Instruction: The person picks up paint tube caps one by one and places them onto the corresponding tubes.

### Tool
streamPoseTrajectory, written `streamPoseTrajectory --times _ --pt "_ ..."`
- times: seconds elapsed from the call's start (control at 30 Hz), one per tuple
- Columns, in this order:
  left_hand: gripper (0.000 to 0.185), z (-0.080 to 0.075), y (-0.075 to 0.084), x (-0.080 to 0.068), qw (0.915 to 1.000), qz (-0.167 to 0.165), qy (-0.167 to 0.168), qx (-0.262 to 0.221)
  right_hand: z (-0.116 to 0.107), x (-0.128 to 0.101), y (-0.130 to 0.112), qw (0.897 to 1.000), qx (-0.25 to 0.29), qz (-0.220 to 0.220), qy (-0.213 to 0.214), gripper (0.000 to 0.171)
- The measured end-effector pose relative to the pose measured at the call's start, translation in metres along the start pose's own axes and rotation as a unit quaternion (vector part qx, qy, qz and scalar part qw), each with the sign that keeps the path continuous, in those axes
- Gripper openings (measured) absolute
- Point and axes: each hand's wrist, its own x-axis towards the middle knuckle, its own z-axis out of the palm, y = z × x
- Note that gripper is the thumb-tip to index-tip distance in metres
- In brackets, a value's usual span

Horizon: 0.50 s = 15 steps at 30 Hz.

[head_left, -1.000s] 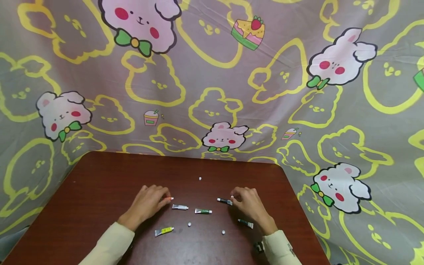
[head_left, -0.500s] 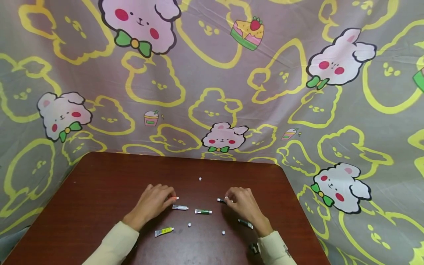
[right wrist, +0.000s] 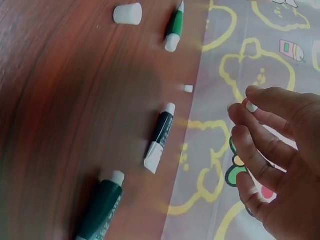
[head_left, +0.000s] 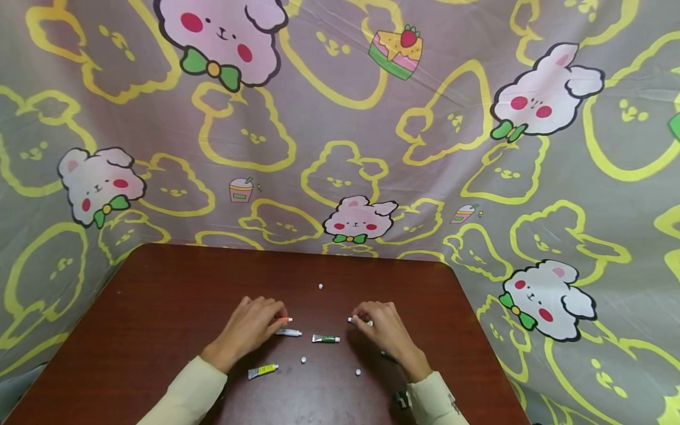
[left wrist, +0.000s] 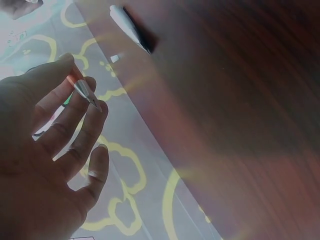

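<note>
My left hand (head_left: 252, 324) pinches a small orange paint tube (left wrist: 80, 85) between thumb and fingertips, its cap end pointing toward the middle. Between the thumb and index finger of my right hand (head_left: 383, 326) is a small white cap (right wrist: 251, 106). Beneath that hand a black paint tube (right wrist: 162, 132) lies on the table, mostly hidden in the head view. A white paint tube (head_left: 289, 333) lies just below my left hand, and a green paint tube (head_left: 326, 339) lies between the hands. A dark green tube (head_left: 389, 356) is partly covered by my right wrist.
The brown table (head_left: 186, 277) carries a yellow paint tube (head_left: 262, 371) near my left forearm. Loose white caps lie at the back (head_left: 320, 286), one cap (head_left: 303, 360) in front and another cap (head_left: 358, 372) to the right. A patterned cloth (head_left: 297, 118) hangs behind the table.
My left hand has shifted right with the orange paint tube. My right hand has moved left with the white cap, now covering most of the black tube.
</note>
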Motion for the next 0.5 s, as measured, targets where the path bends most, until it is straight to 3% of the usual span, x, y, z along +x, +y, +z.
streamPoseTrajectory --times 0.5 --pt "0.018 0.003 0.008 0.002 0.9994 0.031 0.016 -0.004 0.005 0.003 -0.013 1.000 0.017 -0.012 0.007 0.015"
